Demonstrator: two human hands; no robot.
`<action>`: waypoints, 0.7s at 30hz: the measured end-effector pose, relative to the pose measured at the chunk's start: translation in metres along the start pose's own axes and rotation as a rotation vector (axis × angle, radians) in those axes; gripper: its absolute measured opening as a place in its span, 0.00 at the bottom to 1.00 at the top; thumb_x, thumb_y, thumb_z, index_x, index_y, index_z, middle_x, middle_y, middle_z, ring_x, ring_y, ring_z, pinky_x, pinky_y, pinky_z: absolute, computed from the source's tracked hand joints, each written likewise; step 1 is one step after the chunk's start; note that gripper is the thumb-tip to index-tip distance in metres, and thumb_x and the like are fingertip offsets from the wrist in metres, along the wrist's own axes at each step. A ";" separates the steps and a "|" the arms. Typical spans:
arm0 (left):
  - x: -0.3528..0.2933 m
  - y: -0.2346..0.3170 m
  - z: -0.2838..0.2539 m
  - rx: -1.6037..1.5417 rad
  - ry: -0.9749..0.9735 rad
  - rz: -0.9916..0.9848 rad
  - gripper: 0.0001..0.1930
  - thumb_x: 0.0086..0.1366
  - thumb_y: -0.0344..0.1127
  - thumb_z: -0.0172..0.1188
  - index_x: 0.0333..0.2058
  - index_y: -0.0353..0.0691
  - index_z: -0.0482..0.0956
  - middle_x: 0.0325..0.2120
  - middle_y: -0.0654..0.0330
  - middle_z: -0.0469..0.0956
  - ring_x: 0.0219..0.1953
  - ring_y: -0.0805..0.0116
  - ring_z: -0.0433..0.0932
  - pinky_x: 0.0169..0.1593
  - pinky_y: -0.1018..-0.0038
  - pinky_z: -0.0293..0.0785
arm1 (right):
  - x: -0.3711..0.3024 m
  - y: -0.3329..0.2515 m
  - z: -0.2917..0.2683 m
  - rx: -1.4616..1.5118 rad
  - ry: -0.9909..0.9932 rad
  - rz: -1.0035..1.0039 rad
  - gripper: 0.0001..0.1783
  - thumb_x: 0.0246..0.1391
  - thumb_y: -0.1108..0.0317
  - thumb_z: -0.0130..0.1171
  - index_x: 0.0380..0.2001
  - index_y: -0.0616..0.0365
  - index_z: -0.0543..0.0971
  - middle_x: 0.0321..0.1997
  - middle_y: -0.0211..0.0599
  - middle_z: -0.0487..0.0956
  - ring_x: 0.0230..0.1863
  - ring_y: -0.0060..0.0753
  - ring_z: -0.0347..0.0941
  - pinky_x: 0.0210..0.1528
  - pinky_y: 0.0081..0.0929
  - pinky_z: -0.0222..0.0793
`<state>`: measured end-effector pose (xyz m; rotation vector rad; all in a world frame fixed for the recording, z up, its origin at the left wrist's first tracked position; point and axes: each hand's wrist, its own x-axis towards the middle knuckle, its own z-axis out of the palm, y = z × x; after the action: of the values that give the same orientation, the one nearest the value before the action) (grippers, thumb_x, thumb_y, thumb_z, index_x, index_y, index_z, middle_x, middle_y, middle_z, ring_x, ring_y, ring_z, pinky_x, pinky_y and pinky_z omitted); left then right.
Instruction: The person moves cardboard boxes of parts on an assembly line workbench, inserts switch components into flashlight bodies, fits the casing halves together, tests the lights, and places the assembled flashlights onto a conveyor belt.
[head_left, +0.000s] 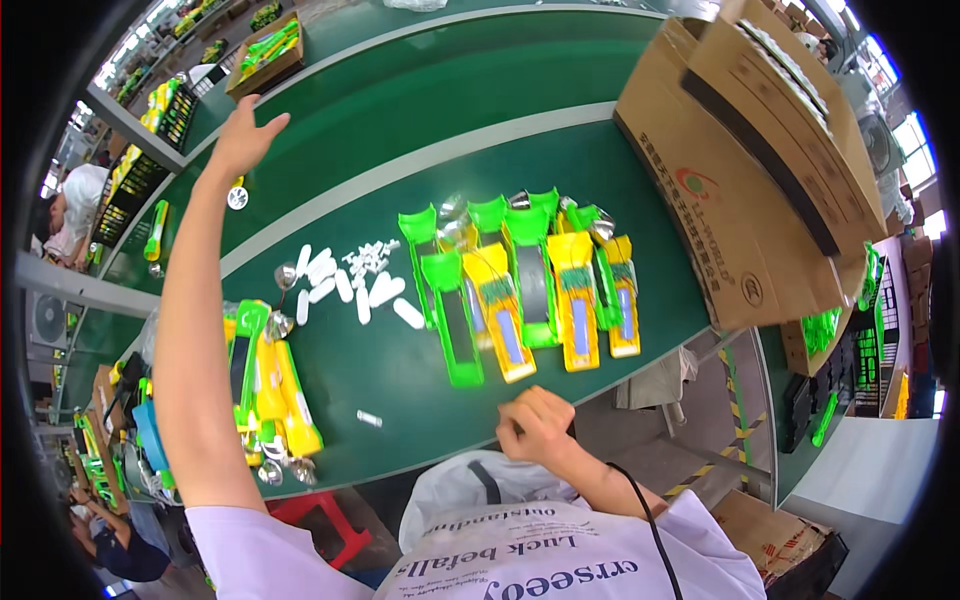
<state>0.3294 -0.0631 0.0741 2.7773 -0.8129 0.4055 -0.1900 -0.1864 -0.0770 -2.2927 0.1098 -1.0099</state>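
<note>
My left hand (pixel 245 140) stretches far across the green worktable, fingers extended and thumb apart, holding nothing. It is near a cardboard box of green parts (pixel 268 60), apart from it. Below the wrist lies a small round white-and-yellow part (pixel 237 196). My right hand (pixel 537 424) is curled into a fist at the near table edge, with nothing showing in it. Just beyond it lies a row of green plastic housings (pixel 533 280) and yellow housings (pixel 574 315) with circuit boards and wires. One green housing (pixel 455 320) looks blurred.
White oblong pieces (pixel 350 285) and small white bits (pixel 372 257) lie mid-table. More yellow housings (pixel 285 395) with silver reflectors (pixel 270 472) are piled at left. A large cardboard carton (pixel 700 190) stands at right. A raised rail (pixel 430 155) crosses the table. Other people work at far left.
</note>
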 end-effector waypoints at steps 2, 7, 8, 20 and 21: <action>-0.034 0.044 -0.022 -0.204 -0.012 0.017 0.34 0.59 0.55 0.61 0.56 0.37 0.67 0.42 0.48 0.77 0.45 0.51 0.77 0.49 0.62 0.71 | 0.002 -0.005 -0.013 0.112 0.011 0.031 0.09 0.31 0.78 0.58 0.23 0.56 0.76 0.18 0.33 0.71 0.16 0.35 0.67 0.18 0.28 0.61; -0.173 0.141 -0.012 -0.490 0.066 0.015 0.18 0.59 0.45 0.64 0.38 0.35 0.75 0.23 0.53 0.77 0.26 0.59 0.78 0.32 0.66 0.73 | 0.024 -0.015 -0.061 0.171 0.223 0.277 0.07 0.41 0.82 0.58 0.27 0.60 0.77 0.21 0.37 0.75 0.19 0.30 0.71 0.22 0.24 0.66; -0.206 0.170 -0.008 -0.544 -0.011 -0.059 0.16 0.60 0.43 0.63 0.37 0.36 0.74 0.22 0.53 0.77 0.25 0.59 0.77 0.31 0.65 0.72 | 0.027 -0.007 -0.068 0.178 0.247 0.375 0.06 0.43 0.81 0.58 0.28 0.62 0.77 0.21 0.36 0.76 0.20 0.25 0.71 0.23 0.22 0.66; -0.403 0.150 -0.068 -0.426 0.239 -0.177 0.07 0.61 0.32 0.60 0.35 0.35 0.76 0.25 0.56 0.77 0.24 0.65 0.76 0.32 0.71 0.72 | 0.026 -0.037 -0.053 0.485 -0.131 0.401 0.04 0.49 0.80 0.58 0.31 0.64 0.78 0.20 0.33 0.77 0.21 0.18 0.72 0.23 0.17 0.65; -0.394 0.124 -0.081 -0.410 0.268 -0.311 0.07 0.63 0.32 0.58 0.35 0.34 0.76 0.25 0.56 0.77 0.25 0.65 0.77 0.33 0.70 0.72 | 0.020 -0.040 -0.046 0.478 -0.181 0.383 0.04 0.49 0.80 0.58 0.31 0.64 0.78 0.20 0.33 0.77 0.21 0.17 0.72 0.22 0.17 0.64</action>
<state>-0.0740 0.0520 0.0393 2.3456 -0.3452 0.4768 -0.2144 -0.1835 -0.0175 -1.8213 0.1995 -0.5550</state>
